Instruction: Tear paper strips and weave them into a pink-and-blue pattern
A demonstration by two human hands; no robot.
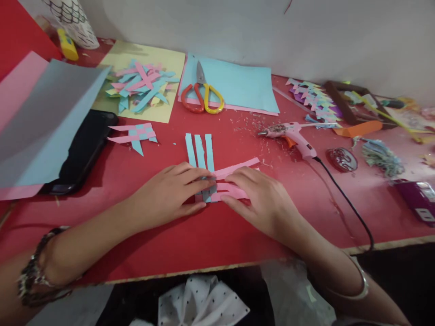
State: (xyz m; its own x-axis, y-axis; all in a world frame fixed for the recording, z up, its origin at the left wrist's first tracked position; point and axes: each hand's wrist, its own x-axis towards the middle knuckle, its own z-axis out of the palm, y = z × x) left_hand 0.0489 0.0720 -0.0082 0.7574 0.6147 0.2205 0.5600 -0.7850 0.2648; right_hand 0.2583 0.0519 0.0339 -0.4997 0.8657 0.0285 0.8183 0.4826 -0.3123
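Three light-blue paper strips (200,151) stand side by side on the red table, crossed at their lower part by pink paper strips (236,170) that fan out to the right. My left hand (181,188) has its fingertips on the crossing, gripping the blue strips there and hiding part of the weave. From the right, my right hand (256,197) grips the pink strips, thumb and fingers around their middle. A finished-looking woven pink and blue paper fish (137,134) lies apart to the left.
Loose strips (144,86) are heaped on a yellow sheet (156,113). Scissors (203,97) rest on blue paper (234,86). A pink glue gun (295,138) with a black cord lies right. At left, large paper sheets (50,122) partly cover a black device (91,145).
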